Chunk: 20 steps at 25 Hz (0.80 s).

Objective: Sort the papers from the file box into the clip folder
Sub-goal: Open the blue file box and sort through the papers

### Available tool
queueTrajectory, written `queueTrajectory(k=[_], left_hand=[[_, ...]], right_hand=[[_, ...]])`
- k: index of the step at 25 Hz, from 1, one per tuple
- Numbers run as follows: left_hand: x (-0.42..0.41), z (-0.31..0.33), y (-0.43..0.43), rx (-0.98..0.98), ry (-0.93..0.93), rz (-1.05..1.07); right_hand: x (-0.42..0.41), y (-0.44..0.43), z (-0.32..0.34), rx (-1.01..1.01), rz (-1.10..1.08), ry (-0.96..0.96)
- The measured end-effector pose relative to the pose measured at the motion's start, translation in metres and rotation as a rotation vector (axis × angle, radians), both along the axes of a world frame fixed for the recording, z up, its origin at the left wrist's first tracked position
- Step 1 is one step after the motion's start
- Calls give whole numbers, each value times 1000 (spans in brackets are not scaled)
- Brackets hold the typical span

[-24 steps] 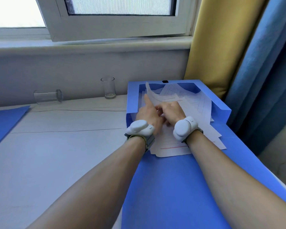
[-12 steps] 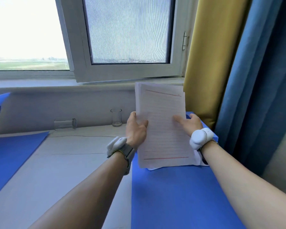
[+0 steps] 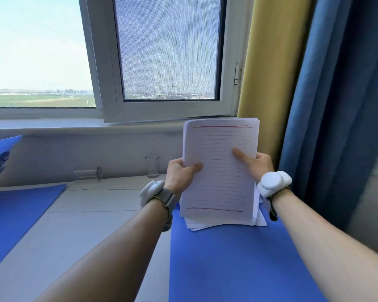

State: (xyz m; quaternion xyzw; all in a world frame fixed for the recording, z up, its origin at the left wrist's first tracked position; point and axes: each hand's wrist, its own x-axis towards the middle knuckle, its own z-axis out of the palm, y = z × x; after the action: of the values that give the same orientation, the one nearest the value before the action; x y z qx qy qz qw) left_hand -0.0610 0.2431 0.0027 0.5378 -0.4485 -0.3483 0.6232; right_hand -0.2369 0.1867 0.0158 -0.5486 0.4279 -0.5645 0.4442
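Observation:
A stack of white lined papers [image 3: 219, 177] with red rules stands upright in front of me, held by both hands. My left hand [image 3: 179, 173] grips its left edge, thumb on the front sheet. My right hand [image 3: 259, 163] holds the right edge, with the thumb stretched across the page. The stack's lower edge rests near the blue file box [image 3: 234, 262], whose lid fills the lower middle; the box's inside is hidden behind the papers. A blue clip folder [image 3: 15, 210] lies open on the table at the left.
A clear glass [image 3: 152, 166] stands by the wall, and a second glass [image 3: 86, 173] lies on its side to its left. The window sill, a yellow curtain [image 3: 268, 68] and a blue curtain [image 3: 336, 105] close off the back and right. The white table [image 3: 85, 225] lies between folder and box.
Both hands have lifted the stack of papers out of the file box and stood it upright. My view has tilted up toward the window.

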Motion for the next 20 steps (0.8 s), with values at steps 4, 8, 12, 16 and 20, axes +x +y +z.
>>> queueTrajectory(k=[4,8,12,16,20], left_hand=[[-6,7,0,-13,13,-17],[-9,-9,2,43,-65,-21],[2,6,-2,41,-72,14],[47,22,-2,144,-185,96],[98,11,11,221,-296,239]], right_hand=[[-2,6,9,-21,27,-36],[1,9,-3,16,-6,38],[10,7,10,-25,-35,121],[49,7,16,-39,-16,267],[109,11,2,-21,46,342]])
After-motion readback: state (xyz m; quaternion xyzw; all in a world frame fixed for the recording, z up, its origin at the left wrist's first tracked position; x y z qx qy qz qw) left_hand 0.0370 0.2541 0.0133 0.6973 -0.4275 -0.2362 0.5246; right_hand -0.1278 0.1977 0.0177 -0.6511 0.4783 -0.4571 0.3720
